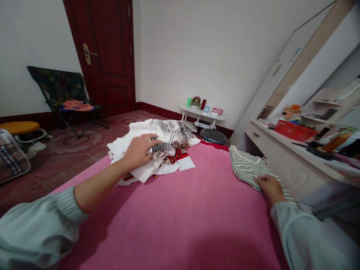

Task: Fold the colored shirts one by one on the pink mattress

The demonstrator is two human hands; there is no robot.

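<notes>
A heap of white and black-patterned clothes (176, 129) lies on the pink bed cover (180, 217). On its near left side is my left hand (140, 150), the fingers curled over a fold of a black-and-white checked garment (163, 148). Red-and-black trim and a white corner of cloth stick out below the heap. At the right edge of the bed, my right hand (270, 187) pinches the near edge of a green-and-white striped cloth (250, 165). That cloth lies spread along the bed's edge, and part of it is hidden behind the hand.
Past the bed stands a small white table (202, 112) with ornaments, near a round dark lidded object (213, 136). A dresser (270, 144) with a red basket (295, 130) borders the right side. A folding chair (64, 93) and a yellow-topped stool (21, 127) stand left.
</notes>
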